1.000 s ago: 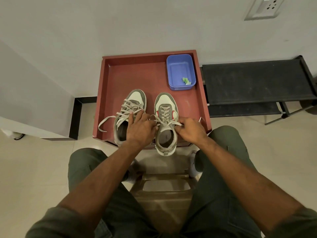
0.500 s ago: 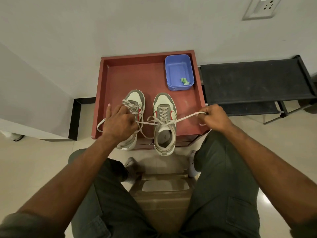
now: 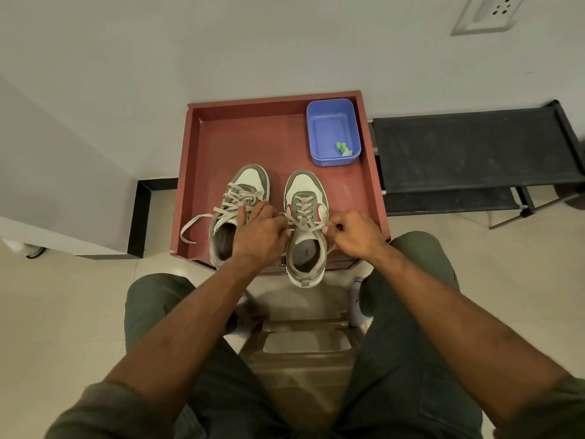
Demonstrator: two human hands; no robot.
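At the 6 o'clock edge of the red tabletop point(image 3: 253, 144) two grey-and-white shoes stand side by side, toes to 12 o'clock, heels over the edge. From the left shoe point(image 3: 248, 183) a loose end point(image 3: 193, 223) trails out to 9 o'clock, lying as it did half a second ago.

The left hand point(image 3: 259, 232) has left its place out at 9 o'clock, over the left shoe, and come in to the gap between the two shoes. Its fingers are curled on the lace point(image 3: 304, 221) at the left side of the right shoe point(image 3: 305, 191). Only the forefinger is straight, pointing to 12 o'clock across the left shoe's lacing.

Half a second ago that lace was stretched taut in a long line between the hands. Now it lies short across the tongue of the right shoe, which has not shifted.

The right hand point(image 3: 356, 234) has come in from the 3 o'clock edge to the shoe's right side, where its thumb and curled fingers pinch the other end of the lace.

A blue tub point(image 3: 329, 131) with a green scrap point(image 3: 343, 148) in it sits unmoved in the 1 o'clock corner. A black rack point(image 3: 468, 147) stands at 3 o'clock, beside the tabletop.
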